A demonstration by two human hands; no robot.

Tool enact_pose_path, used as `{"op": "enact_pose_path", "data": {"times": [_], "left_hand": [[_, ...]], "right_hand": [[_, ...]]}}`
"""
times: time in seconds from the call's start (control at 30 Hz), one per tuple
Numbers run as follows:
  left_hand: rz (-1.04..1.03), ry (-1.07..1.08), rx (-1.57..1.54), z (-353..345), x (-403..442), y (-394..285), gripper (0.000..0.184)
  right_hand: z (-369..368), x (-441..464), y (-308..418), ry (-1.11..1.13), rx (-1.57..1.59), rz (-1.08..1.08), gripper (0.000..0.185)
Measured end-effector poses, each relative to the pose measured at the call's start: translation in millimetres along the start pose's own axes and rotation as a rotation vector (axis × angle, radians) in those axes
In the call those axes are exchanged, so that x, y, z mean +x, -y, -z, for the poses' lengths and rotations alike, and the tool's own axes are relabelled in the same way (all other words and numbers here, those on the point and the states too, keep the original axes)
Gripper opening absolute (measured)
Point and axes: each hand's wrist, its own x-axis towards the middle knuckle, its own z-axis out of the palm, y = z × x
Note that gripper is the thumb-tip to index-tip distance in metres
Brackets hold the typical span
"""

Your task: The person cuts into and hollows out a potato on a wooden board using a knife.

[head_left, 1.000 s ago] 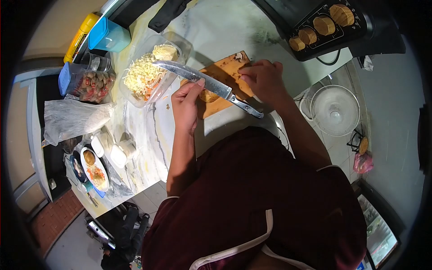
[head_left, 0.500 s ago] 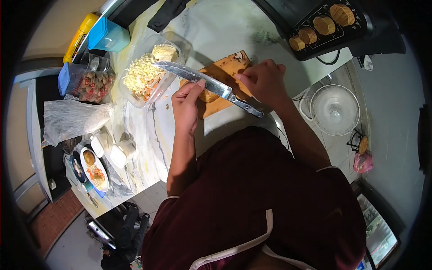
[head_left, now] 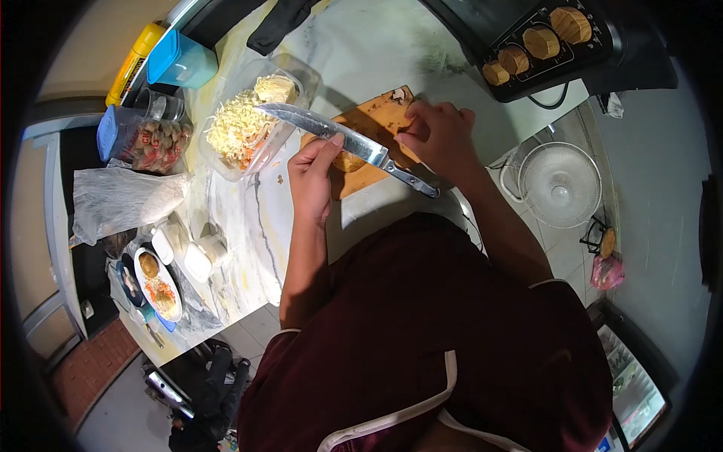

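My left hand [head_left: 309, 172] is closed on a kitchen knife [head_left: 316, 126], its thumb pressed on the blade. The blade points up and left toward a clear plastic container [head_left: 230, 167] of shredded cabbage [head_left: 239, 120] and orange shreds. Its handle extends down and right, free of my fingers. Under the knife lies a wooden cutting board [head_left: 380, 117] with dark bits. A golden-brown piece [head_left: 348, 161] sits on it beside my left hand, partly hidden. Over the board's right edge, my right hand [head_left: 443, 139] has curled fingers, with thumb and index apart and nothing visible between them.
A black appliance [head_left: 550, 56] with wooden-looking knobs stands at upper right. A jar [head_left: 158, 143], blue-lidded container [head_left: 192, 64], plastic bag [head_left: 120, 200] and oval plate [head_left: 172, 305] with food line the left. A fan [head_left: 561, 184] stands at right; a dark-clothed person [head_left: 215, 384] is at lower left.
My right thumb and index finger have parted, with the index higher. My left hand and the knife have stayed practically still.
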Motion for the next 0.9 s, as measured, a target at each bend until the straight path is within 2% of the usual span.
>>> {"op": "enact_pose_path", "data": {"times": [0.1, 0.17, 0.27, 0.4, 0.5, 0.6, 0.7, 0.8, 0.87, 0.9], "left_hand": [[-0.003, 0.002, 0.008, 1, 1, 2, 0.013], [0.008, -0.001, 0.006, 0, 1, 2, 0.012], [0.006, -0.015, 0.005, -4, -1, -1, 0.012], [-0.004, -0.019, 0.008, -5, -1, -2, 0.012], [-0.017, -0.027, 0.007, -6, -2, -2, 0.012], [-0.013, -0.051, 0.024, -5, -2, -2, 0.013], [-0.037, -0.060, 0.020, -9, -5, -4, 0.014], [-0.026, -0.073, 0.021, -11, -7, -6, 0.014], [-0.028, -0.071, 0.023, -13, -9, -8, 0.014], [-0.032, -0.072, 0.023, -15, -10, -9, 0.014]], "right_hand": [[-9, -1, -7, -0.017, -0.080, 0.039, 0.011], [-13, -2, -11, -0.174, -0.084, 0.148, 0.012], [-6, -2, -6, -0.084, -0.049, 0.059, 0.012], [-7, -6, -8, -0.094, -0.097, 0.116, 0.009], [-9, -9, -11, -0.122, -0.031, 0.071, 0.008], [-11, -12, -16, -0.163, -0.101, 0.147, 0.013], [-3, -11, -11, -0.165, 0.002, 0.097, 0.014], [2, -6, -11, -0.109, -0.129, 0.110, 0.011], [-3, -4, -10, -0.293, -0.040, 0.179, 0.011], [-1, -3, -10, -0.294, -0.045, 0.186, 0.011]]}}
